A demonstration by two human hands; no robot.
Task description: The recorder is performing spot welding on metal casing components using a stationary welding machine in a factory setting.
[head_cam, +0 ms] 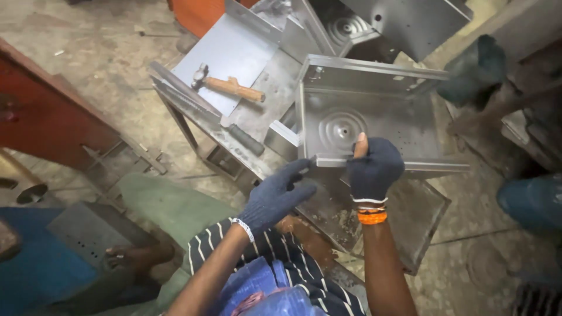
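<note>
While you are gripping the front lip of the pressed steel tray (374, 111) at frame centre with your right hand (374, 167), your left hand (278, 196) is hovering spread just beside it; the hammer (231, 86) is lying untouched upper left.

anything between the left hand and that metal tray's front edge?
Nothing visible. The left hand, in a dark glove, is open with its fingertips right at the front lip of the metal tray, only bare workbench under it. The right hand already grips that lip. The hammer lies off to the left.
</note>
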